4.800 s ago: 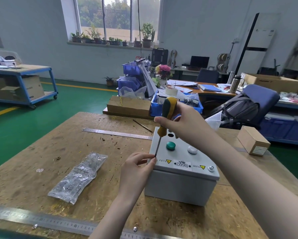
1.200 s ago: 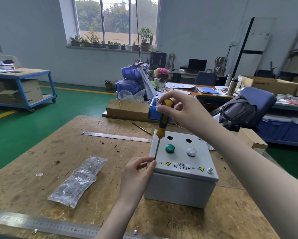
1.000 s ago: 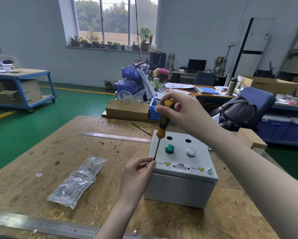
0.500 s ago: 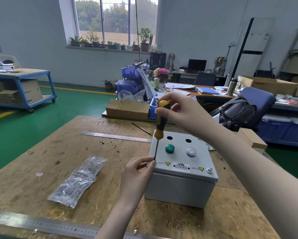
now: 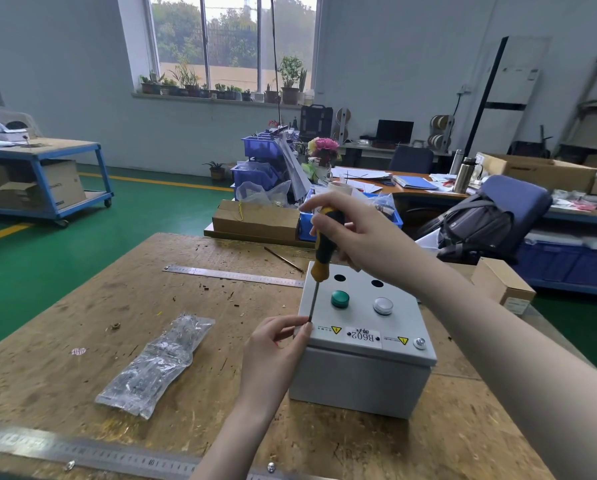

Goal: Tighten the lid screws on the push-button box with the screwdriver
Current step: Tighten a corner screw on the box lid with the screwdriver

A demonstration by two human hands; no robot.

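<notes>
I'm standing at the chipboard workbench (image 5: 82, 341). The grey push-button box (image 5: 363, 348) is sitting toward its right edge, room free on its left. I'm driving the lid's near-left corner screw: right hand (image 5: 363, 233) gripping the yellow-black screwdriver (image 5: 321, 251), left hand (image 5: 276, 344) pinching its tip steady. Next I'm probably needing the near-right screw (image 5: 419, 342). The plastic bag (image 5: 158, 362) is lying well apart.

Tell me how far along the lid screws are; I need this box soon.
Done: the near right screw looks seated. In hand: the right hand grips the screwdriver, tip at the lid's near left corner, where the left hand steadies it. Left: the far corners, hidden here, so unconfirmed.
</notes>
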